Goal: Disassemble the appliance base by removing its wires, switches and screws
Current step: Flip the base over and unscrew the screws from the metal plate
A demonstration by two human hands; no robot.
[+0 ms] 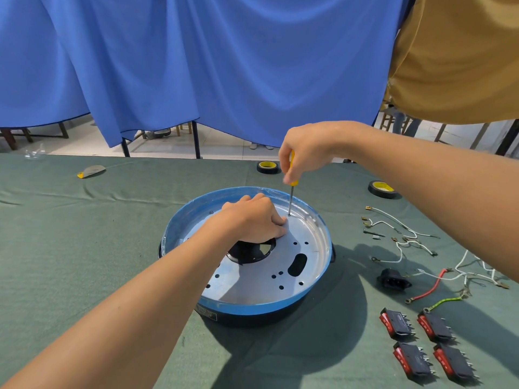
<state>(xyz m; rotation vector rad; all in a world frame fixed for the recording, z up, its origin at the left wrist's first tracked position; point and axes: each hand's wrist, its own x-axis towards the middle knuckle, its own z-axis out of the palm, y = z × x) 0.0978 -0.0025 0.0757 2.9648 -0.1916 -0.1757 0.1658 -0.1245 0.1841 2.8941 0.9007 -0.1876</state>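
Observation:
The round appliance base sits on the table, blue-rimmed, with a silver perforated plate inside. My right hand grips a yellow-handled screwdriver held upright, its tip on a screw near the plate's far edge. My left hand rests on the plate with curled fingers, fingertips next to that screw. To the right lie several loose white wires, a red wire, a green-yellow wire, a black socket and several red rocker switches.
Two black tape rolls lie behind the base. A yellow-grey scrap lies at far left on the green table cloth. A blue curtain hangs behind; a person in a tan shirt stands at upper right.

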